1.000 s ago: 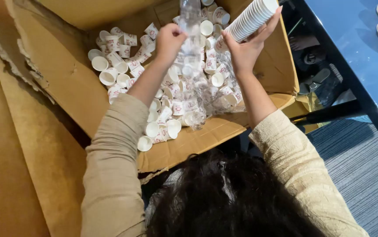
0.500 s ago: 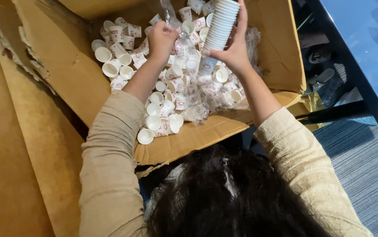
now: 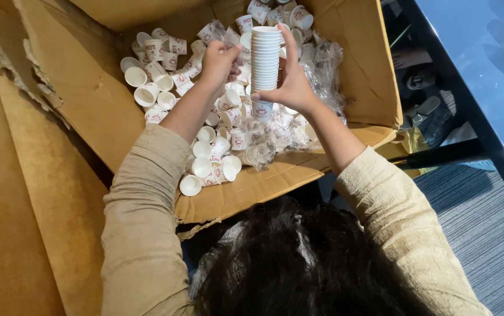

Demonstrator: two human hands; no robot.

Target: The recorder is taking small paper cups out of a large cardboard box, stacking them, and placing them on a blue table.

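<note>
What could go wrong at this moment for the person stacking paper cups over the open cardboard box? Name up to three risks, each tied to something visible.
1. The tall stack of cups is gripped by the right hand only near its base, so it might lean or topple.
2. The left hand holds its cup close beside the stack and could knock it.
3. Crumpled clear plastic wrap lies among the loose cups and might snag a hand or hide cups.

Premises appear to be an office or event room: grey ribbed carpet (image 3: 486, 234), a blue surface (image 3: 474, 64) right of the right hand (image 3: 291, 88), bulk cardboard box (image 3: 88, 111) of paper cups (image 3: 164, 88).
</note>
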